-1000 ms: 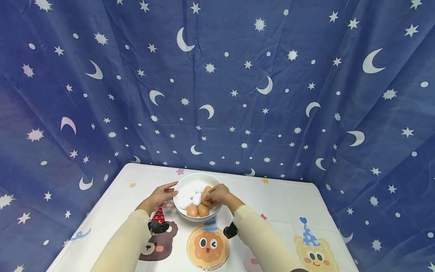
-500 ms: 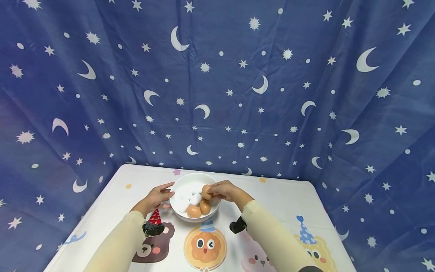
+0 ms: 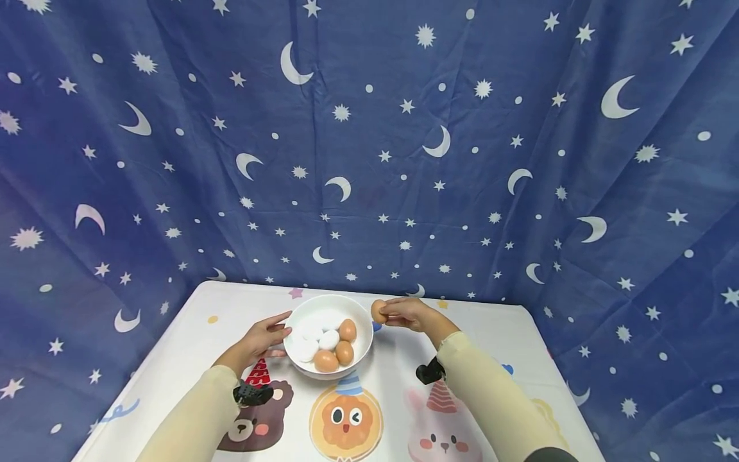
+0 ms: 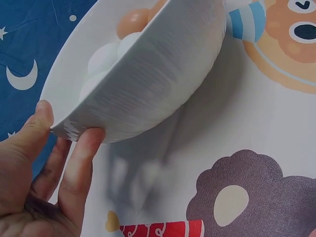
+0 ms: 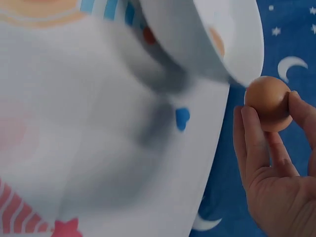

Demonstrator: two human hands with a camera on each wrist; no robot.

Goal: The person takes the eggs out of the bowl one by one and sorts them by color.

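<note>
A white bowl (image 3: pixel 360 350) holds several brown and white eggs, among them a brown egg (image 3: pixel 326 361) at the front and a white egg (image 3: pixel 329 339) in the middle. At its left side my left hand (image 3: pixel 260 339) grips the rim, thumb on the edge and fingers against the outer wall, as the left wrist view shows. Just past the right rim, my right hand (image 3: pixel 411 313) pinches another brown egg (image 5: pixel 269 102) between thumb and fingertips. That egg is in the air over the table, clear of the eggs in the bowl.
The white table cover (image 3: pixel 398 398) has printed cartoon animals, including a bear (image 3: pixel 256 417) and a rabbit (image 3: pixel 444 430). Behind the table's back edge hangs a blue curtain (image 3: pixel 369 160) with moons and stars.
My right hand has lifted a brown egg out of the bowl and carried it to the right, past the rim. The left hand has stayed on the bowl.
</note>
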